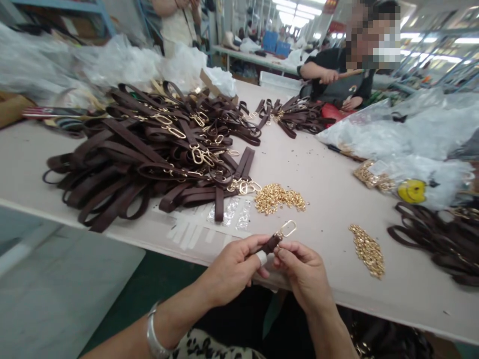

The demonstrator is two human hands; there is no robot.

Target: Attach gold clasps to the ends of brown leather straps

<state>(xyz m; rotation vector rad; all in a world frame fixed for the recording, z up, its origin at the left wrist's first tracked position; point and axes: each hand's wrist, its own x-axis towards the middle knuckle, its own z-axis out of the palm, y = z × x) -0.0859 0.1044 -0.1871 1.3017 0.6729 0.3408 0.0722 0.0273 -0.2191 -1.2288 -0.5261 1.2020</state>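
Note:
My left hand (232,269) and my right hand (303,271) meet at the table's near edge, both pinching the end of a dark brown strap (271,244). A gold oval ring (288,228) sticks up from the strap's tip. My left thumb wears a white tape wrap. Just beyond my hands lies a heap of small gold fittings (279,198), and a second gold heap (368,250) lies to the right. A big pile of brown straps with gold rings (149,154) covers the table's left side.
Another person (337,75) sits at the far side with a smaller strap pile (295,115). Clear plastic bags (404,129) lie at the right, more brown straps (441,239) at the right edge. White bags (123,60) crowd the back left. The pale table (322,169) ends near my hands.

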